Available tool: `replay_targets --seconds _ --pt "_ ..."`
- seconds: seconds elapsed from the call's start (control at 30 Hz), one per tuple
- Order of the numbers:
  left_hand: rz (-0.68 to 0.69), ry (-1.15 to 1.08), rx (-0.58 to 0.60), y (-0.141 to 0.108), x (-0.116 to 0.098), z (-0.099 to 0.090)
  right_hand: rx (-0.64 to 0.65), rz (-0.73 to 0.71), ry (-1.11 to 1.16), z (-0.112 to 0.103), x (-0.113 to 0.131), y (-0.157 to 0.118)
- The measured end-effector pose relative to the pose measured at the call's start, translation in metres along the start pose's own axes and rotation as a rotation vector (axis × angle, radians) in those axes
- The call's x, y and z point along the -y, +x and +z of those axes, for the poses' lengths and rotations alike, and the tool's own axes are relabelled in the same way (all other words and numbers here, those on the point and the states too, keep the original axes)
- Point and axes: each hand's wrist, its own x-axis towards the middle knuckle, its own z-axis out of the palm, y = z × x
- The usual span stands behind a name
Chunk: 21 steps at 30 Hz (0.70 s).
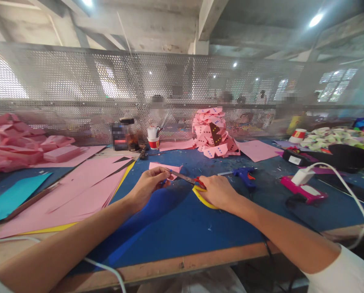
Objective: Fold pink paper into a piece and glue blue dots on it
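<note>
Blue tabletop (227, 228); hands (220, 191) holding pink paper (175, 168), scissors (184, 178)

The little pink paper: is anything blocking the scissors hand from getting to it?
Nothing visible stands in the way: the scissors in the right hand appear to reach the pink paper, which the left hand holds.

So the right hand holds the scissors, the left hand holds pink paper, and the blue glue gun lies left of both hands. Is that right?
Not quite: the head view shows the blue glue gun lying right of both hands. The right hand does hold the scissors, and the left hand pink paper.
</note>
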Motion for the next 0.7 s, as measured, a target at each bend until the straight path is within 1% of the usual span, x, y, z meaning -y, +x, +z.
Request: replay_targets --seconds 0.33,0.5,0.7 --pt "-0.013 -0.001 -0.002 0.0001 -0.0003 0.0000 0.002 0.008 -0.003 -0.0001 0.0006 -0.0002" --pt "-0.042 -0.018 -0.008 0.0009 -0.0010 0.0004 -0.019 0.006 0.013 0.0025 -0.0010 0.0004" --pt "-0.036 0.020 0.003 -0.0001 -0.0020 0.0008 -0.038 -0.004 0.016 0.0042 -0.0033 0.0008"
